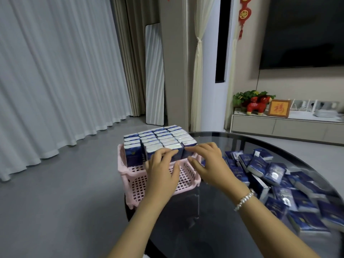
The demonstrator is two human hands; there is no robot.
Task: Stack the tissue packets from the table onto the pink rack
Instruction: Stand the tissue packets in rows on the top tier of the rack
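Note:
A pink lattice rack [134, 178] stands at the left edge of the dark glass table [208, 220]. Several blue tissue packets [158, 138] stand upright in rows across its far part; the near part of the rack floor is bare. My left hand [162, 174] reaches over the rack, its fingertips on top of the front row of packets. My right hand [208, 161], a pearl bracelet on its wrist, touches the front right packet [188, 146] with fingers on top and thumb lower down. A loose heap of blue tissue packets [279, 183] lies on the table at the right.
Grey floor lies left of the table, with white curtains [55, 81] behind. A mirror [154, 75] leans against the wall. A low cabinet [286, 125] at the back right carries a plant, a red toy and a frame, under a dark television [305, 30].

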